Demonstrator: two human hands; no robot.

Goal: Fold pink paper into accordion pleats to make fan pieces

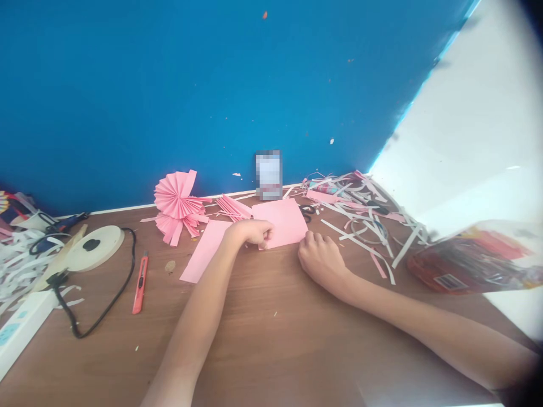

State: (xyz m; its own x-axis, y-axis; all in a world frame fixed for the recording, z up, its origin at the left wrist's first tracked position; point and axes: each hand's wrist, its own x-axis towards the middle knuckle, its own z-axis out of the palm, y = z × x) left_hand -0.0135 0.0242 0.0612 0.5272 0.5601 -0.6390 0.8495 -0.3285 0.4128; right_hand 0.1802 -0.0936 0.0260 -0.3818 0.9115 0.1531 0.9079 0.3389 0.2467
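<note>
A pink paper sheet point(285, 217) lies on the brown table between my two hands. My left hand point(253, 230) is closed at its left side, with thumb and curled fingers pinching the paper near the front edge. At the front right corner, my right hand point(320, 255) is curled with the knuckles up; its fingertips are hidden, and I cannot tell what they hold. Another pink sheet point(206, 251) lies flat beside my left forearm, partly covered by it. Behind it sit a pleated pink paper fan point(177, 195) and a folded pink strip bundle point(234, 207).
A red utility knife point(140, 285) lies left, near a white tape roll point(97, 247), a black cable point(127, 285) and a power strip point(26, 328). Black-handled scissors point(307, 211) and paper strips point(360, 212) lie right, with a plastic package point(470, 260). A blurred device point(268, 175) leans against the wall.
</note>
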